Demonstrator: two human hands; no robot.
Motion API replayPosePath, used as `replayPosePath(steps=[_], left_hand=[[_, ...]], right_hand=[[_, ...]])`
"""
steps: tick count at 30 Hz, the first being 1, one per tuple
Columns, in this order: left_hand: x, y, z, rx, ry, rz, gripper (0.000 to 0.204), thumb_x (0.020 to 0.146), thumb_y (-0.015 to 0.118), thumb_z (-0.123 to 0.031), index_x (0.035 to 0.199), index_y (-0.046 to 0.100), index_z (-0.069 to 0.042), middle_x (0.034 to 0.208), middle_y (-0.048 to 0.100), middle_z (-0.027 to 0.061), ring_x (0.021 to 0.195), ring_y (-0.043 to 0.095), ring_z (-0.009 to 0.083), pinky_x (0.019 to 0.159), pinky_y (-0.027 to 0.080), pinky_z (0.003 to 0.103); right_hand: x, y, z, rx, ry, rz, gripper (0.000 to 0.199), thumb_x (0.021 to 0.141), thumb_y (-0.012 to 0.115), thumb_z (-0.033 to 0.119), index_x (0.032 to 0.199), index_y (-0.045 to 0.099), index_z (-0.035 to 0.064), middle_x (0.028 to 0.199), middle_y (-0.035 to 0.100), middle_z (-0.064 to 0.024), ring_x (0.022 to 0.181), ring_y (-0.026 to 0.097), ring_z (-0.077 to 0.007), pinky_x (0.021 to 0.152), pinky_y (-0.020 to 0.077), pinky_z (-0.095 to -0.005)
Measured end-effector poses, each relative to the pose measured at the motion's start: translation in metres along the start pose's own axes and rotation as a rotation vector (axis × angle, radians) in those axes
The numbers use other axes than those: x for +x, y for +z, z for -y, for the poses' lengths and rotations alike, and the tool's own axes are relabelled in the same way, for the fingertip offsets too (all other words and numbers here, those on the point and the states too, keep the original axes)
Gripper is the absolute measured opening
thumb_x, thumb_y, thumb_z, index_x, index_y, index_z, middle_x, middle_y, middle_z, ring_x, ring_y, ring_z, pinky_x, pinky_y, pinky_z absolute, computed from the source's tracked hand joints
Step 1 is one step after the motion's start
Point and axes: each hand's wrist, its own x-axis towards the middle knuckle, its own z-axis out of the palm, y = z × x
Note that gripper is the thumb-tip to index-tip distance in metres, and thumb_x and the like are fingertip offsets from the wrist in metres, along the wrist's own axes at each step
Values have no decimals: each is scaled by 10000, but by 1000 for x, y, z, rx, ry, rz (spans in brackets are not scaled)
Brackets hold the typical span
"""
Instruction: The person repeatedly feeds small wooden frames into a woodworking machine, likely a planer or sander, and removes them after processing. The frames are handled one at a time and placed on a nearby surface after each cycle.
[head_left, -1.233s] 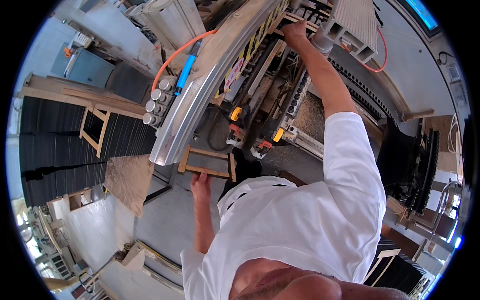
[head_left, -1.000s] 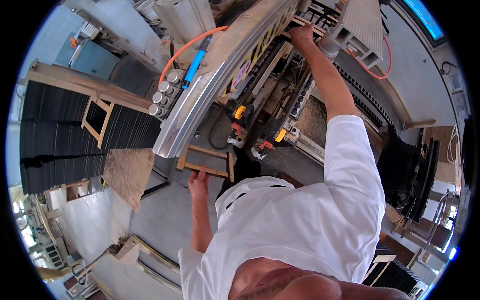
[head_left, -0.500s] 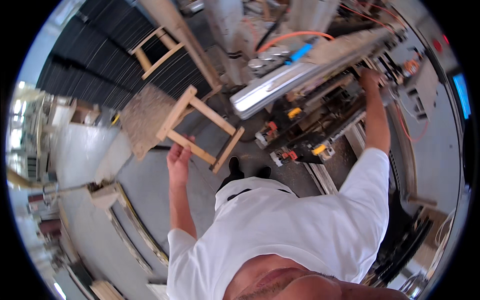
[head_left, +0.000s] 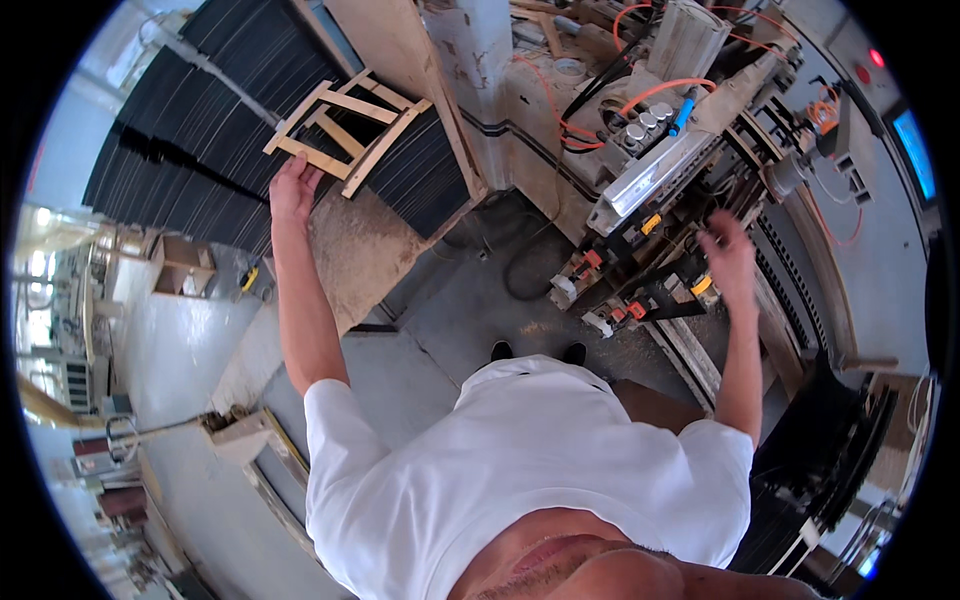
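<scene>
At the upper left, my left hand (head_left: 292, 192) pinches the near rail of a light wooden frame (head_left: 318, 162) with crosspieces. The frame rests on or just above a second wooden frame (head_left: 392, 95), partly hidden beneath it; I cannot tell whether they touch. Both are in front of a dark ribbed panel (head_left: 230, 110), by a dusty board (head_left: 375, 245). On the right, my right hand (head_left: 732, 252) is off the machine, its fingers apart and somewhat blurred, with nothing in it. Nearest to it are the machine's dark rails with a yellow clamp part (head_left: 702, 285).
A silver metal beam (head_left: 640, 188) runs along the machine, with a blue handle (head_left: 683, 117) and orange hoses (head_left: 665, 88) behind it. Red clamp parts (head_left: 592, 260) stick out at its near end. A dusty column (head_left: 470, 60) stands between the machine and the panel.
My left hand has carried the wooden frame up and left, from in front of me to the other frame. My right hand has drawn back from the machine's far end toward me.
</scene>
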Motion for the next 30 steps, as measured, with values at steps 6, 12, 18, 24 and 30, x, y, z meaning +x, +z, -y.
replayPosePath(steps=[6, 12, 18, 24, 30], left_hand=[[71, 20, 35, 280, -59, -137, 339, 876, 707, -239, 1054, 627, 38, 944, 665, 109, 832, 648, 199, 748, 557, 311], [37, 37, 27, 969, 510, -354, 483, 823, 751, -341, 1058, 647, 68, 913, 702, 143, 824, 669, 193, 749, 537, 315], [-27, 103, 5, 1483, 738, 300, 511, 767, 747, -336, 1136, 645, 3, 1006, 694, 187, 977, 634, 341, 908, 464, 416], [-21, 109, 16, 1565, 683, 209, 448, 769, 729, -294, 1136, 664, -44, 991, 707, 156, 949, 676, 307, 876, 517, 384], [-11, 108, 23, 1743, 733, 168, 489, 790, 663, -402, 1181, 627, -109, 963, 699, 172, 929, 665, 339, 868, 489, 441]], right_hand=[[-130, 67, -35, 2, 271, 162, 351, 733, 759, 77, 1054, 633, 11, 913, 662, -158, 817, 649, -255, 732, 517, -345], [-204, 86, -23, -29, 526, 211, 339, 751, 744, 79, 1062, 645, -9, 930, 682, -159, 852, 669, -272, 762, 530, -363], [-218, 76, -14, -87, 522, 180, 333, 778, 728, 68, 1082, 633, -27, 960, 679, -174, 830, 661, -243, 742, 528, -350], [-233, 60, -6, -47, 469, 132, 348, 788, 720, 121, 1095, 625, -10, 1013, 667, -199, 896, 664, -312, 772, 522, -387], [-285, 19, -16, -18, 513, 85, 337, 829, 685, 107, 1126, 597, -25, 1064, 661, -174, 925, 658, -261, 820, 519, -367]])
